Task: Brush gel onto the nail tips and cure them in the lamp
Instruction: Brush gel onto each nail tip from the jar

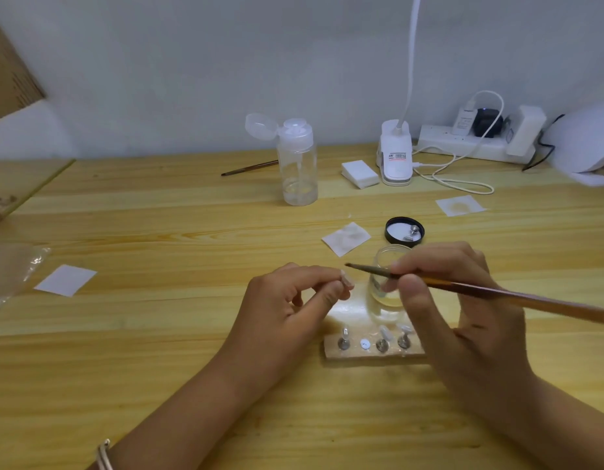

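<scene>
One blurred nail tip in left grip, brush in right grip, jar half-hidden.

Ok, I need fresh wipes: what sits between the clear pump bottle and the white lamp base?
A stack of white pads, on the table nearer the lamp base than the pump bottle; the head view shows it.

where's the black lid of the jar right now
In the head view the black lid lies on the table right of centre, just behind the glass jar, with a white wipe to its left.
</scene>
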### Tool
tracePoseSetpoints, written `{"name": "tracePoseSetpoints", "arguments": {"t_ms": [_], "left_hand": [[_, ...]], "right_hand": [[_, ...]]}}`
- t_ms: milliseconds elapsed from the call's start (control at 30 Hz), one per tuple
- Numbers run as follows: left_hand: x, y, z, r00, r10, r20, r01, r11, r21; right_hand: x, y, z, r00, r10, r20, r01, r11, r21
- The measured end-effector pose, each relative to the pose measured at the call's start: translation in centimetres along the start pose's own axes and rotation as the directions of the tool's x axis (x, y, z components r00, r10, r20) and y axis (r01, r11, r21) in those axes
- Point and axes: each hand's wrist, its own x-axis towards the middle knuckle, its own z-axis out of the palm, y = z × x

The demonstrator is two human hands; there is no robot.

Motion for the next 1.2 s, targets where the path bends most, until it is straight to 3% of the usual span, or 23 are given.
{"name": "tracePoseSetpoints", "arguments": {"t_ms": [900,1200], "left_hand": [[0.02,-0.66,0.01,0.999,-0.03,-0.026,0.029,0.999,-0.044],[0.08,-0.65,0.14,0.999,-0.023,-0.027,0.022,0.999,-0.038]], "right_hand": [[-0.03,-0.19,-0.09,0.998,0.056,-0.012,-0.055,0.994,0.092],[-0.12,-0.17,-0.01,0.999,0.041,0.012,-0.042,0.998,0.047]]}}
